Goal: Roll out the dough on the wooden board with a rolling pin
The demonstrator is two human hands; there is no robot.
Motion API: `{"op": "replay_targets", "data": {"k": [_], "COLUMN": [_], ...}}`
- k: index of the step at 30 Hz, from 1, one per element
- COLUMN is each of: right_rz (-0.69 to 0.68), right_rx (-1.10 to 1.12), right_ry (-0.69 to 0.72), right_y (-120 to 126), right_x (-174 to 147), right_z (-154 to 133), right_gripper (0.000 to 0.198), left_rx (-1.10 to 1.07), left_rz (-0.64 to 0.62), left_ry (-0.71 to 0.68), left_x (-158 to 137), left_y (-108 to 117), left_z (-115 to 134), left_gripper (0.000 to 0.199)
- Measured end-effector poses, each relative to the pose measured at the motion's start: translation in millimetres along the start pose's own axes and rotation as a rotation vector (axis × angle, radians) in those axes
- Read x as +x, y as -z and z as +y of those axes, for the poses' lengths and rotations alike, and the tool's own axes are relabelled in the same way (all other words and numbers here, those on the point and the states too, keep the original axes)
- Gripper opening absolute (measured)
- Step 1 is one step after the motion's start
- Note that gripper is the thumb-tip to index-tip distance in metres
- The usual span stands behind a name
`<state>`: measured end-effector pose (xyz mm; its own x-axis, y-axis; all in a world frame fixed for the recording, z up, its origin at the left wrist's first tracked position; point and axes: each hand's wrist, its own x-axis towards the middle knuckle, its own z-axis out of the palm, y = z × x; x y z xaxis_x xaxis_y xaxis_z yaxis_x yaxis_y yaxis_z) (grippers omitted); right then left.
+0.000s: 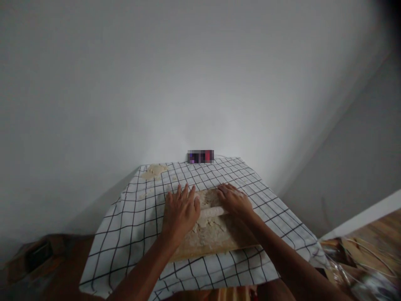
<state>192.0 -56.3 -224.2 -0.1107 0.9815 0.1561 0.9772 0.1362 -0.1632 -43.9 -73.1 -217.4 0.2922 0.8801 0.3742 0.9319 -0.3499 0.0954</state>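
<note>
A pale, floury roll [213, 212] that looks like dough lies crosswise on a wooden board [208, 246]. My left hand [182, 211] rests over its left end, palm down, fingers spread and pointing away from me. Over the right end lies my right hand [234, 200], with its fingers laid flat and angled inward toward the far side of the board. The ends of the roll are hidden beneath both hands. Flour and small crumbs [206, 225] are scattered on the board around the roll.
Under the board is a white cloth with black checks [125, 234] over a table against a wall. A flat pale patch of flour or dough [154, 171] lies back left. A blurred dark object [200, 156] stands by the wall. A box [37, 257] is on the floor at left.
</note>
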Motion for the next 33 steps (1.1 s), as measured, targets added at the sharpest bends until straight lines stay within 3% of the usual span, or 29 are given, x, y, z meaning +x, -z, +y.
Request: {"op": "replay_targets", "data": {"k": [5, 10, 17, 20, 24, 29, 33], "right_rz": [0.114, 0.216, 0.473, 0.427, 0.277, 0.181, 0.093], "right_rx": [0.073, 0.039, 0.068, 0.033, -0.002, 0.038, 0.066], "right_ry": [-0.079, 0.028, 0.152, 0.174, 0.170, 0.144, 0.170], "right_y": [-6.5, -5.7, -12.4, -6.7, 11.0, 32.5, 33.7], "right_x": [-30.4, -62.9, -96.2, -97.9, -85.9, -57.7, -22.3], "right_z": [-2.3, -6.7, -0.3, 2.6, -4.1, -30.7, -44.1], "right_gripper": [0.052, 0.048, 0.035, 0.036, 0.046, 0.049, 0.043], "left_rx": [0.013, 0.029, -0.046, -0.073, -0.090, -0.039, 0.063], "left_rz": [0.092, 0.147, 0.161, 0.112, 0.064, 0.167, 0.232], "left_ry": [-0.018, -0.025, -0.079, -0.147, -0.185, -0.040, 0.064], "left_x": [-25.1, -50.8, -75.0, -81.5, -95.6, -102.2, -79.8], "left_y": [8.5, 4.6, -4.6, 5.4, 14.8, 8.0, 7.6], "left_z": [13.7, 21.0, 16.6, 14.9, 13.7, 4.2, -6.0], "left_gripper": [0.054, 0.054, 0.060, 0.059, 0.044, 0.045, 0.042]}}
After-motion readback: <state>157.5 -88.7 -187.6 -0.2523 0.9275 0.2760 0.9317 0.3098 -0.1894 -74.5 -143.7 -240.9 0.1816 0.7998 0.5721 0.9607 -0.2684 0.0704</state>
